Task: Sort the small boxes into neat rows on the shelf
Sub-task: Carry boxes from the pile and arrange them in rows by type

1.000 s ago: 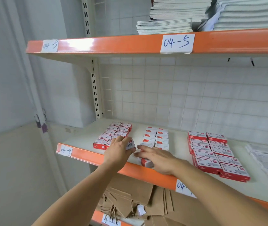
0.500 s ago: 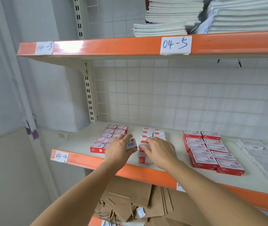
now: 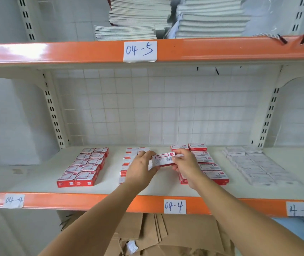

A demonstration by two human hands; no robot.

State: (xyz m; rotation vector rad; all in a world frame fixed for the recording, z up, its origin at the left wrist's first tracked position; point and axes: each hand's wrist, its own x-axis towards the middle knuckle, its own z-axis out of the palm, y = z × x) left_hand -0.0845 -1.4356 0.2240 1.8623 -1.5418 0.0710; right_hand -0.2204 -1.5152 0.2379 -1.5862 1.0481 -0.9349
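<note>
Both hands hold one small red-and-white box [image 3: 163,159] with a barcode above the shelf [image 3: 110,183]. My left hand [image 3: 141,168] grips its left end, and my right hand [image 3: 185,164] pinches its right end. Below the hands lie three groups of red-and-white boxes. A two-wide row [image 3: 84,168] lies at the left. A middle row [image 3: 129,159] is partly hidden by my left hand. A row [image 3: 210,167] at the right is partly covered by my right hand.
Pale white boxes [image 3: 256,168] lie in rows at the shelf's right. The orange front rail [image 3: 92,201] carries "04-4" labels. The upper shelf [image 3: 221,48], labelled "04-5", holds stacks of notebooks [image 3: 134,17]. Brown paper bags [image 3: 156,235] fill the level below.
Both hands have lifted off the middle row and now hold one box up between them. The camera has swung right and come closer to the shelf.
</note>
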